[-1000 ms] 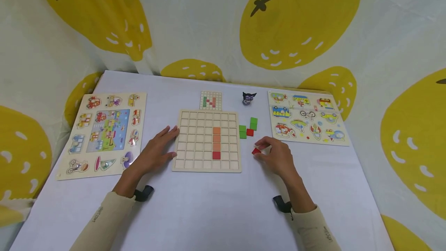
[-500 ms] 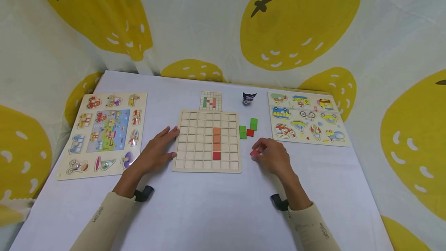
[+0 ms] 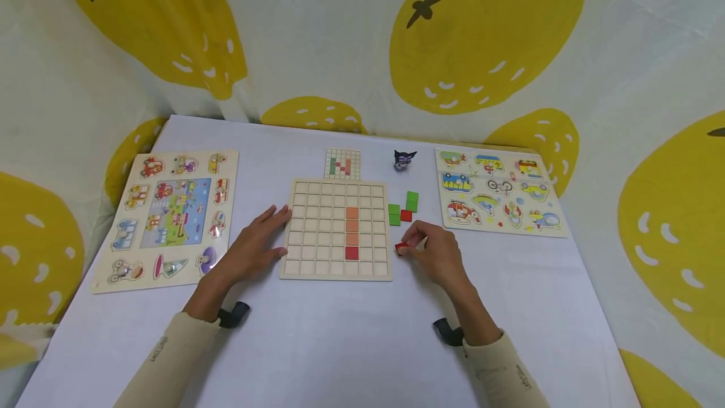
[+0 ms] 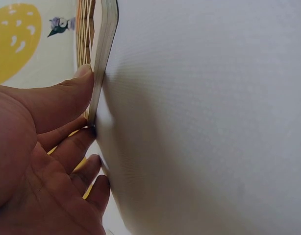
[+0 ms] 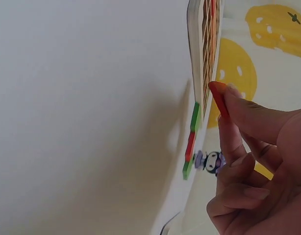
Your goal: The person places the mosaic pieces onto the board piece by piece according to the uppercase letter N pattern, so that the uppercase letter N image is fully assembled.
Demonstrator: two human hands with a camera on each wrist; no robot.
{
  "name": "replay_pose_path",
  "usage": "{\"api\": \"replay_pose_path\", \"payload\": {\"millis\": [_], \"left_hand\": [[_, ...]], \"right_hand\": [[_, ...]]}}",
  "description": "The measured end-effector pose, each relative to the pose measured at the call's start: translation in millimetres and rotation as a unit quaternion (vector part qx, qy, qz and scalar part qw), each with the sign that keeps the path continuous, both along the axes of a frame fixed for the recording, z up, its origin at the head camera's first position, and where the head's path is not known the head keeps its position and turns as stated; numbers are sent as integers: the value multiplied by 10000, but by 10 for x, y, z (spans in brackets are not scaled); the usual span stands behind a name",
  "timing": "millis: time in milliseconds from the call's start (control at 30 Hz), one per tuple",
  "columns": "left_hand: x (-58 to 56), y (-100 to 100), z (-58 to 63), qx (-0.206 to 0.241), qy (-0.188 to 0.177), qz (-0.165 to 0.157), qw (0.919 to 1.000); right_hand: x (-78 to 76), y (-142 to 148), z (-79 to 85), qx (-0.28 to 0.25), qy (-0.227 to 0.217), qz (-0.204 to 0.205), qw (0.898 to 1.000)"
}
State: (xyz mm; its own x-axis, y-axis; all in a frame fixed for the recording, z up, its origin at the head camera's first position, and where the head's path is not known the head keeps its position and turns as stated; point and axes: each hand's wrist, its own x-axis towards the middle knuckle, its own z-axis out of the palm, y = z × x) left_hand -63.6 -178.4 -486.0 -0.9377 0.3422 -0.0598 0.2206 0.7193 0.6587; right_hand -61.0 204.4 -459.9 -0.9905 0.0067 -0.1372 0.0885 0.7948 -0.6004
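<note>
Between thumb and forefinger my right hand (image 3: pixel 437 254) pinches a red square tile (image 5: pixel 218 97), held just right of the wooden grid board (image 3: pixel 317 274). Fingers of my left hand (image 3: pixel 255 247) touch the board's left edge; in the left wrist view its thumb (image 4: pixel 67 103) lies against the rim. One column of the board carries three orange tiles (image 3: pixel 352 225) with a red tile (image 3: pixel 352 253) below them. Beyond my right hand lie several green tiles (image 3: pixel 394 215) and another red tile (image 3: pixel 406 215), flat on the table.
A small pattern card (image 3: pixel 342 164) lies behind the board, with a dark figurine (image 3: pixel 403 160) to its right. Picture puzzle boards stand at either side, a left puzzle (image 3: pixel 170 219) and a right puzzle (image 3: pixel 498 191). A lemon-print curtain (image 3: pixel 317 30) hangs behind the white table (image 3: pixel 317 345).
My right hand has moved left toward the board, carrying the pinched red tile. The left hand stays at the board's edge, and the tiles on the board have not moved.
</note>
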Motion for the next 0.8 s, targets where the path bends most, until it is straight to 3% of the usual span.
{"api": "replay_pose_path", "payload": {"millis": [800], "left_hand": [[-8,1,11,4,-50,32,10000]], "right_hand": [[-83,-645,37,-724,104,314,9968]]}}
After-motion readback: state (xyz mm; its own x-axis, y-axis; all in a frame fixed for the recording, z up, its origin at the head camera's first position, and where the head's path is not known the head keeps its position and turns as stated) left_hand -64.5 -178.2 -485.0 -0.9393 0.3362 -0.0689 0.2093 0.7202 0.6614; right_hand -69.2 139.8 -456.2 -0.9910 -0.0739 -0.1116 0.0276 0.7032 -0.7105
